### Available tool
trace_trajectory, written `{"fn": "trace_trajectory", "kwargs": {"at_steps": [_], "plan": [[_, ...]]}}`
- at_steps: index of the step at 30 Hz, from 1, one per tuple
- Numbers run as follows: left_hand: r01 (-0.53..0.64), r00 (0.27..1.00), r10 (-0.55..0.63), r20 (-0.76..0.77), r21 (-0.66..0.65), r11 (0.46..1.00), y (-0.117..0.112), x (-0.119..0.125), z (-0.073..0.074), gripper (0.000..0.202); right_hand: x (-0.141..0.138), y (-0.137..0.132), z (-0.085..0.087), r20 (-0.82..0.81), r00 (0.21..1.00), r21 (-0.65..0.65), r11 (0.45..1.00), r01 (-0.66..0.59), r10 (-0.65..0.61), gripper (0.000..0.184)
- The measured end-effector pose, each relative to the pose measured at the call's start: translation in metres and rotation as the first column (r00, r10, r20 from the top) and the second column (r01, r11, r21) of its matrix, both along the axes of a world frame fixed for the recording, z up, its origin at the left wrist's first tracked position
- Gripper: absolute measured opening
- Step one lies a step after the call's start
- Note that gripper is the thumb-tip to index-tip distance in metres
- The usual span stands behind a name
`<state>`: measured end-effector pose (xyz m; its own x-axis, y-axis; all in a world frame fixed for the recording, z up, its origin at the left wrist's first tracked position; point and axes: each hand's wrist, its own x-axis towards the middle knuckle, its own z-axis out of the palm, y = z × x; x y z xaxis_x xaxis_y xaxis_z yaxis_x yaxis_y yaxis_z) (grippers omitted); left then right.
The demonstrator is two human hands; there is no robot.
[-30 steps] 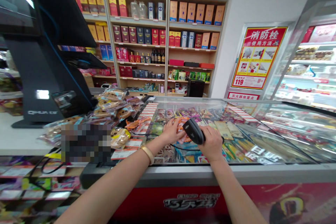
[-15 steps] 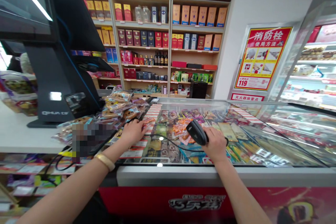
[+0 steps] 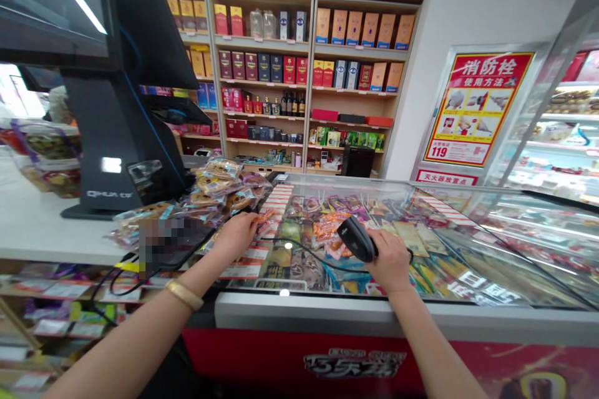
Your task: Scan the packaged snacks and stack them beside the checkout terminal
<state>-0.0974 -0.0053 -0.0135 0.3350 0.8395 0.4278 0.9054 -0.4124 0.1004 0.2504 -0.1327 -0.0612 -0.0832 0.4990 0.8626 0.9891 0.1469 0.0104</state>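
My right hand (image 3: 392, 259) grips a black handheld barcode scanner (image 3: 356, 238) over the glass lid of a chest freezer (image 3: 421, 315); its black cord runs left across the glass. My left hand (image 3: 238, 232) reaches to the edge of a heap of clear-wrapped snack packets (image 3: 213, 193) and pinches a small orange packet (image 3: 264, 217) between its fingertips. A gold bangle (image 3: 183, 293) sits on my left wrist. More snack packets show under the glass.
A black point-of-sale terminal (image 3: 116, 112) stands on the white counter (image 3: 32, 230) at left. Shelves of boxed goods and bottles (image 3: 290, 75) fill the back wall. A red fire-hydrant poster (image 3: 475, 109) hangs right; a refrigerated display (image 3: 556, 131) stands beyond it.
My left hand moved from beside the scanner leftward to the packet heap and closed on the orange packet. The scanner hand stayed nearly still. The view shifted slightly left.
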Motion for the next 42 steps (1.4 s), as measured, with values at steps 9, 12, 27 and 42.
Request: {"fn": "trace_trajectory", "kwargs": {"at_steps": [9,12,27,42], "plan": [[0.074,0.875,-0.012,0.483,-0.108,0.991,0.002,-0.003,0.001,0.034,-0.001,0.000,0.001,0.000,1.000,0.012,1.000,-0.021,0.021,0.028],[0.274,0.702,-0.066,0.709,-0.184,0.944,-0.003,0.010,-0.002,0.040,-0.002,0.000,0.002,0.023,0.998,-0.003,0.998,-0.062,0.062,0.029],[0.500,0.547,-0.215,0.809,-0.110,0.859,-0.014,0.080,-0.022,0.032,-0.010,0.002,0.006,0.071,0.981,-0.132,0.976,-0.171,0.182,0.032],[0.510,0.606,-0.310,0.732,-0.059,0.858,-0.020,0.091,-0.016,0.027,-0.006,0.000,0.005,-0.016,0.998,-0.001,0.998,-0.057,0.057,0.028]]}}
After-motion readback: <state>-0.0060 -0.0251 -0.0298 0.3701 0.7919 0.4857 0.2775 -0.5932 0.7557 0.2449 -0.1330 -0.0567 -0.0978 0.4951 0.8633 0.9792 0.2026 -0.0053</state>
